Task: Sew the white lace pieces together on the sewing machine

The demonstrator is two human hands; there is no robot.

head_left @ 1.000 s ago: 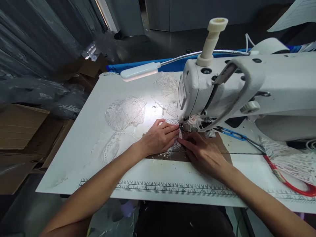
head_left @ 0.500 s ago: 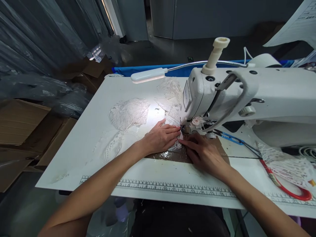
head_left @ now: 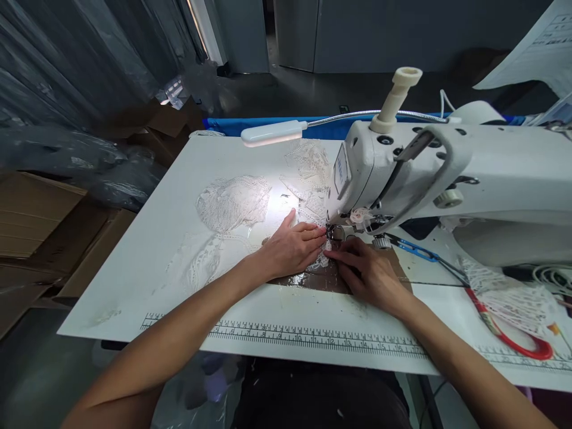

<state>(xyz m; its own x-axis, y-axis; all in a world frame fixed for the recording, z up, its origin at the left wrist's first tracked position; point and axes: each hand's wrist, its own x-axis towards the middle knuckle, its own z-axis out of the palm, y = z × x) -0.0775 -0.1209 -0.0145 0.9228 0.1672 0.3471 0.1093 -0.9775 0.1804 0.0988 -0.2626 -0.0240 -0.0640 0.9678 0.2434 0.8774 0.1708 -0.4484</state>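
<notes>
Beyond the ruler marks [head_left: 313, 336] on the white table's [head_left: 147, 262] near edge, 2 hands are pressing a lace strip [head_left: 322, 258] flat at centre frame: left hand [head_left: 290, 247] with fingers extended, right hand [head_left: 369, 274] with fingers loosely bent, neither gripping. The strip is lying between their fingertips, pointing toward the sewing machine [head_left: 402, 173] just beyond. A lamp [head_left: 273, 132] is lighting loose lace [head_left: 232, 202] farther back.

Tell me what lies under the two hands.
White lace shows between the left hand and right hand, on a shiny brown patch. Its extent beneath the palms is hidden.
</notes>
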